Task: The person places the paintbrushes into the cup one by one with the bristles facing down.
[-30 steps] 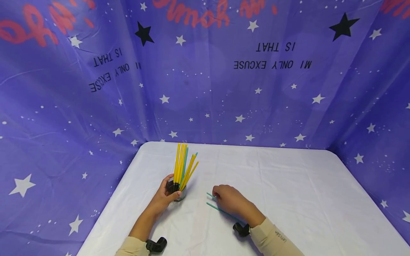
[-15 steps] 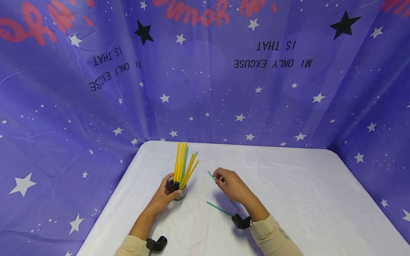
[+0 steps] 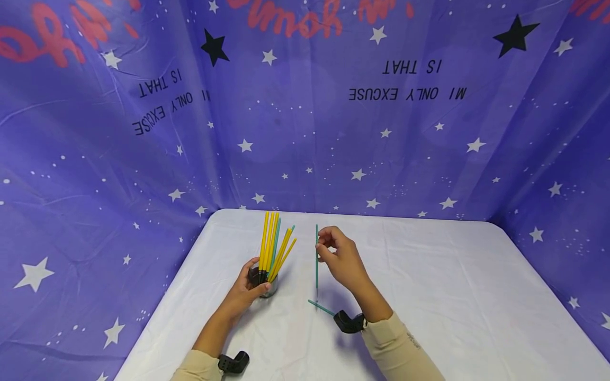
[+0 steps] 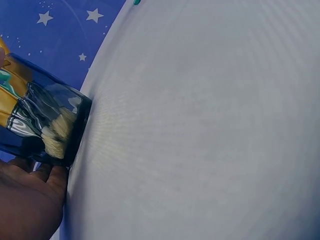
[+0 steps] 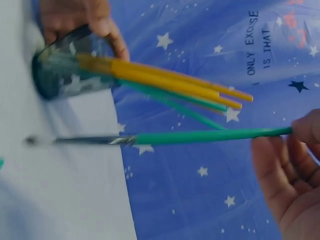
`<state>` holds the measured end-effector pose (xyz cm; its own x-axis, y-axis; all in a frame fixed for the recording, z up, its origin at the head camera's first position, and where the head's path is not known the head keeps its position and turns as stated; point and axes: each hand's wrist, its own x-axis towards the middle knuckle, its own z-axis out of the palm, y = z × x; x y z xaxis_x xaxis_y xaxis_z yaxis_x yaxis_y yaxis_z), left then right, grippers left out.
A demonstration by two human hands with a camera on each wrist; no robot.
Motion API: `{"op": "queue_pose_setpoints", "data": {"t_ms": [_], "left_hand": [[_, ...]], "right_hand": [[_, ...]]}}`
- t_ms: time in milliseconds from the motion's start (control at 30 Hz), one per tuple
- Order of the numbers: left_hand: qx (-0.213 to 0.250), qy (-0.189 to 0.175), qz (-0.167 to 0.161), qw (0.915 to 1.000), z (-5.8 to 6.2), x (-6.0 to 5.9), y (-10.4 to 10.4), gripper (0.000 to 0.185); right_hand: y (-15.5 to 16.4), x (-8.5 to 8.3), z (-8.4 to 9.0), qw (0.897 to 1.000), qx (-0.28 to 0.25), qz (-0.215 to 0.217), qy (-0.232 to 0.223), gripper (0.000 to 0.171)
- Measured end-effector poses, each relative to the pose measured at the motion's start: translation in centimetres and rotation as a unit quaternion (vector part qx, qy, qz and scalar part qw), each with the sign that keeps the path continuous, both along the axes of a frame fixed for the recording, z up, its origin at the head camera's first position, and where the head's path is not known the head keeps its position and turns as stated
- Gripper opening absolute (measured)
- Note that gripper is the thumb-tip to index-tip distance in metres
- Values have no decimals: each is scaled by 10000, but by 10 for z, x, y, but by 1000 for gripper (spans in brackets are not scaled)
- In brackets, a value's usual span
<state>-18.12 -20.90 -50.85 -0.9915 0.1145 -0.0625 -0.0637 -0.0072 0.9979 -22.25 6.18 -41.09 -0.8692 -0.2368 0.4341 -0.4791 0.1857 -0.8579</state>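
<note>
Right-hand grip (image 3: 333,251) pinches green stick (image 3: 316,259) upright beside the cup (image 3: 263,283).

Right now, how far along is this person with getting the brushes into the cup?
Mostly done, it seems: a bunch of yellow and green brushes already stands in the cup, which the left hand grips. In hand: the right hand pinches one green brush upright beside the cup, tip just above the table. Left: that brush, plus another green brush lying on the table.
</note>
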Motion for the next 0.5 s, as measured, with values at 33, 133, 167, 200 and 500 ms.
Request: {"op": "queue_pose_setpoints", "data": {"t_ms": [33, 133, 167, 200, 500], "left_hand": [[4, -3, 0, 10000, 0, 0, 0, 81], [-44, 45, 25, 10000, 1, 0, 0, 82], [-67, 69, 40, 9999, 0, 0, 0, 82], [-112, 106, 44, 9999, 0, -1, 0, 82], [-185, 33, 61, 9998, -2, -1, 1, 81]], "right_hand": [[-3, 0, 1, 9998, -212, 10, 4, 19], [-13, 1, 4, 9961, -884, 33, 63, 20], [-16, 2, 4, 9937, -1120, 40, 82, 21], [-19, 2, 5, 9910, -1337, 23, 83, 22], [-39, 6, 0, 9711, -2376, -148, 168, 20]]}}
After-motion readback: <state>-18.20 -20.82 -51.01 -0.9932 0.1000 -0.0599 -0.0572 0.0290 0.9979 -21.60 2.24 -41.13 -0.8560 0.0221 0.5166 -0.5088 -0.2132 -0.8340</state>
